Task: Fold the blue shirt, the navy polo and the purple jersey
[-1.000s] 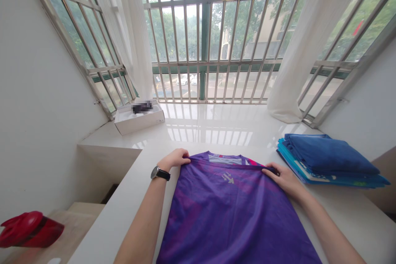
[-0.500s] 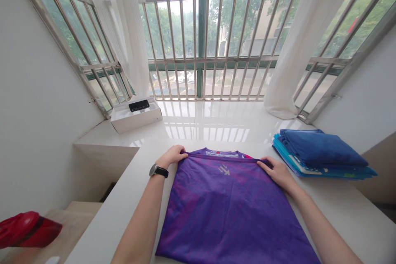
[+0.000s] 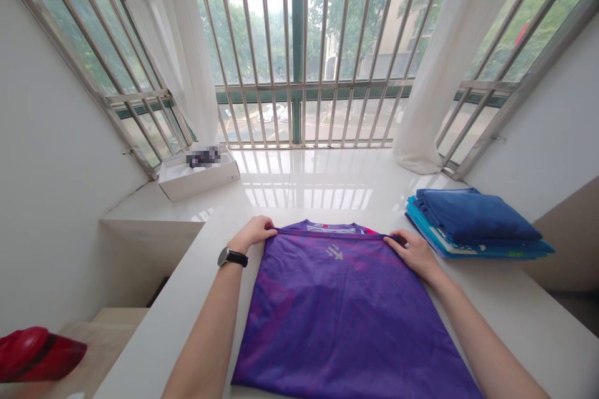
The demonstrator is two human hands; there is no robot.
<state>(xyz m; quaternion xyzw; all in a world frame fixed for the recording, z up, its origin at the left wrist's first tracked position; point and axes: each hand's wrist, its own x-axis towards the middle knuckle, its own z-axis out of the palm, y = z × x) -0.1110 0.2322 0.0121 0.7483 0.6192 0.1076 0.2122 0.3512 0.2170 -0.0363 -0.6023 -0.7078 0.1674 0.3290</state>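
Observation:
A purple T-shirt [image 3: 350, 312] lies spread on the white table, its upper edge folded across just below the collar. A small grey arrow print shows near that edge. My left hand [image 3: 255, 232], with a black-strapped watch [image 3: 233, 257] on the wrist, pinches the far left corner of the fold. At the far right corner, my right hand [image 3: 412, 252] pinches the cloth between thumb and fingers. The collar [image 3: 330, 226] with its pale inner side peeks out beyond the fold, between the two hands.
Folded blue clothes [image 3: 477, 218] are stacked to the right of the shirt. On the sill at the back left sits an open white box [image 3: 201, 179] with a blurred dark item in it. A red cap [image 3: 42, 352] lies lower left. A barred window [image 3: 297, 68] stands behind.
The view has shifted slightly, so everything sits a little further left and most things a little higher. Both hands keep their hold on the T-shirt's fold; the cloth looks nearly unchanged.

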